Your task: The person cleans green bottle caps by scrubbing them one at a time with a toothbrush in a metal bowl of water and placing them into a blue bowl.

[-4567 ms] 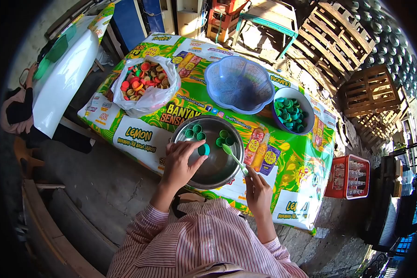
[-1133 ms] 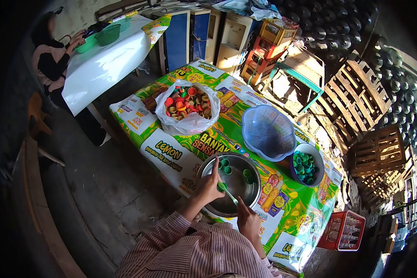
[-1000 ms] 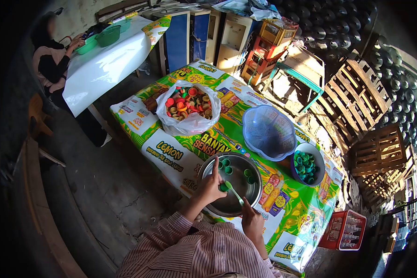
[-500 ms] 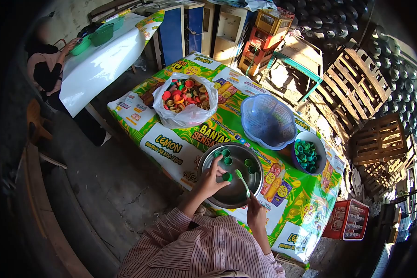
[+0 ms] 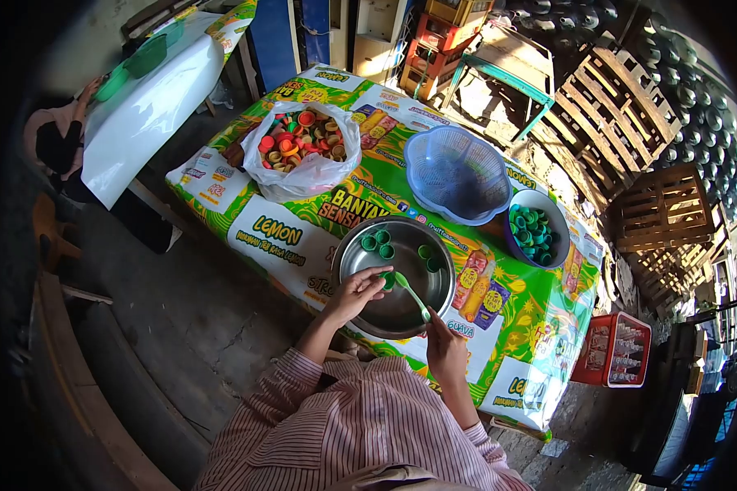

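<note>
My left hand (image 5: 354, 296) is closed on a green cap (image 5: 387, 281) above the near left part of a steel basin (image 5: 446, 307). In my right hand (image 5: 446, 352) is the handle of a light green toothbrush (image 5: 413, 296), its head touching or very close to the cap. Several green caps (image 5: 383, 237) lie inside the basin at the left, and a few more (image 5: 431, 259) at the right. What the basin holds besides the caps is hard to make out.
A plastic bag (image 5: 297, 180) of red, orange and tan caps stands behind the basin. Beyond it are a blue basket (image 5: 458, 176) and a bowl (image 5: 551, 211) of green caps. A person (image 5: 53, 135) sits at another table (image 5: 143, 106). A red crate (image 5: 615, 350) stands right.
My left hand has brought the cap and the brush head together. The brush has tilted toward the cap. The whole view has shifted, with the tables now further left and up.
</note>
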The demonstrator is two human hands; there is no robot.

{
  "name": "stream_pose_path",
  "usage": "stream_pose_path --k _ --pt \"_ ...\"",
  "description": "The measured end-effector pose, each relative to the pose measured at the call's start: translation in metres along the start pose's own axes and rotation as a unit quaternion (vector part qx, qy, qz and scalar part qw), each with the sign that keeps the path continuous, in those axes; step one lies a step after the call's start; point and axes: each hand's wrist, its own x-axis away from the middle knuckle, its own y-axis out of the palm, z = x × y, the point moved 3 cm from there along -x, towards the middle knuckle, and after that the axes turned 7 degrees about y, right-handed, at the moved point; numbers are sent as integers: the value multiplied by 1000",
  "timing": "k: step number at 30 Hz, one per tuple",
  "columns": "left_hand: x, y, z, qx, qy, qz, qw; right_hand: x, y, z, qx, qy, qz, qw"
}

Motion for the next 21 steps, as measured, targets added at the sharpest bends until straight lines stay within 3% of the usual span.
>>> stream_pose_path --k 2,6,16,21 --pt "-1 0 1 2 16 12 1000 1 -6 -3 -3 29 1 1000" --pt "-4 -5 0 -13 2 -13 1000 0 -1 -6 18 -24 0 1000" --pt "-8 -5 13 8 26 -38 999 -4 -6 -12 -66 23 -61 996" --pt "-12 -7 15 -67 52 -50 995 -5 -8 -10 -24 8 -22 999"
